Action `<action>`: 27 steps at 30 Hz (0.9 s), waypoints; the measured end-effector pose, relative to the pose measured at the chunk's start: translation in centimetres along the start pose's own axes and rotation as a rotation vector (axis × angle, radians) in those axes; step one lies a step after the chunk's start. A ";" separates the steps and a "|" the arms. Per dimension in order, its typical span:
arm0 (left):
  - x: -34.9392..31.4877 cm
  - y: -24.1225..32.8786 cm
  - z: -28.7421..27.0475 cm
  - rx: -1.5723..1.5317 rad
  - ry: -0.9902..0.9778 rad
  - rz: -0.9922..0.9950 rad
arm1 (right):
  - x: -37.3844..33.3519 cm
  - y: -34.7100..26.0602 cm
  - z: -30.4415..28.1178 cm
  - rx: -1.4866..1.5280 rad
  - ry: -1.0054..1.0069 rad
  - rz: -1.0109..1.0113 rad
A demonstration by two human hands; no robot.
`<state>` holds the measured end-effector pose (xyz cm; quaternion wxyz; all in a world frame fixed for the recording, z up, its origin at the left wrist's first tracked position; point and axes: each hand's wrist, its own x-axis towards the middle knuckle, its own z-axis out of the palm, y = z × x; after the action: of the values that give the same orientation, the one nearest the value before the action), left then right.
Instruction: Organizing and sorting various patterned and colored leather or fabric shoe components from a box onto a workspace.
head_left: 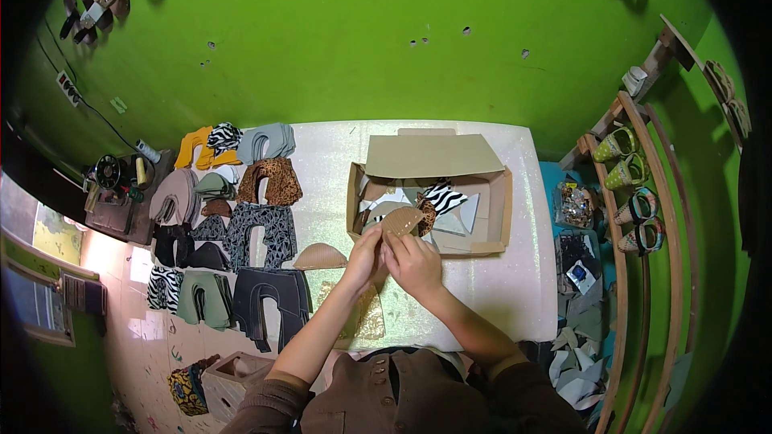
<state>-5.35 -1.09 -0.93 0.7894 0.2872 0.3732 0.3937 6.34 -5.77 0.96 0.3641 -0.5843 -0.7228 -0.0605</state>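
Over the front edge of an open cardboard box (486, 251), my two hands hold a tan, rounded cut piece (401, 220) with a dotted line along its edge. My left hand (364, 259) grips its lower left side, fingers closed. My right hand (412, 262) pinches it from the right, thumb close to the left hand. Inside the box lie several cut pieces, among them a zebra-striped piece (444, 195) and a leopard-print piece (427, 215). A similar tan half-moon piece (320, 257) rests on the table left of my hands. Gold glittery material (368, 315) lies partly under my left forearm.
Stacks of U-shaped cut pieces cover the table's left side, including patterned grey ones (262, 221) and black ones (271, 293). A sewing machine (110, 170) stands far left. On the right are a wooden shoe rack (623, 273) and bins of scraps (581, 261).
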 end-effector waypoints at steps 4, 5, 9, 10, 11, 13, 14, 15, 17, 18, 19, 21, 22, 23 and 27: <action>-0.2 0.7 0.9 0.101 0.087 0.093 | 0.0 0.6 0.2 0.071 -0.122 -0.001; 0.0 1.0 0.6 0.098 0.090 0.091 | 0.4 1.0 0.1 0.243 -0.211 -0.020; 0.9 2.8 -2.5 0.150 0.254 0.215 | 3.6 3.3 -0.2 0.510 -0.368 0.241; 1.0 3.4 -2.8 0.139 0.270 0.248 | 4.3 4.3 0.1 0.467 -0.347 0.321; 1.2 3.8 -2.9 0.112 0.282 0.274 | 4.7 5.6 1.1 0.464 -0.345 0.325; 1.3 4.2 -3.6 0.105 0.290 0.271 | 5.5 7.3 3.2 0.224 -0.410 0.252; 1.4 4.4 -4.0 0.098 0.302 0.271 | 5.9 7.2 4.1 0.142 -0.449 0.194; 1.4 4.5 -4.2 0.098 0.310 0.254 | 6.3 6.9 5.2 0.078 -0.496 0.137; 1.2 4.6 -4.6 0.076 0.322 0.245 | 6.9 6.1 7.4 0.023 -0.553 0.075; 1.2 4.6 -4.5 0.056 0.319 0.235 | 6.8 6.5 9.0 0.007 -0.419 -0.026; 1.1 4.6 -4.6 0.054 0.328 0.238 | 7.3 6.2 9.9 -0.004 -0.284 -0.131; 1.1 4.6 -4.5 0.036 0.325 0.232 | 7.9 5.8 11.2 -0.094 -0.407 -0.103; 1.0 4.7 -4.6 0.034 0.333 0.234 | 8.2 5.5 11.7 -0.188 -0.528 -0.071; 0.9 4.8 -4.6 0.043 0.341 0.232 | 8.2 5.8 12.2 -0.263 -0.560 -0.153; 0.8 5.1 -4.7 0.021 0.347 0.216 | 7.7 6.7 11.5 -0.266 -0.418 -0.238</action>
<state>-10.94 3.02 -0.01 0.6634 0.2615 0.4746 0.5160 6.63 8.38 -5.02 0.1176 -0.5377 -0.8315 -0.0754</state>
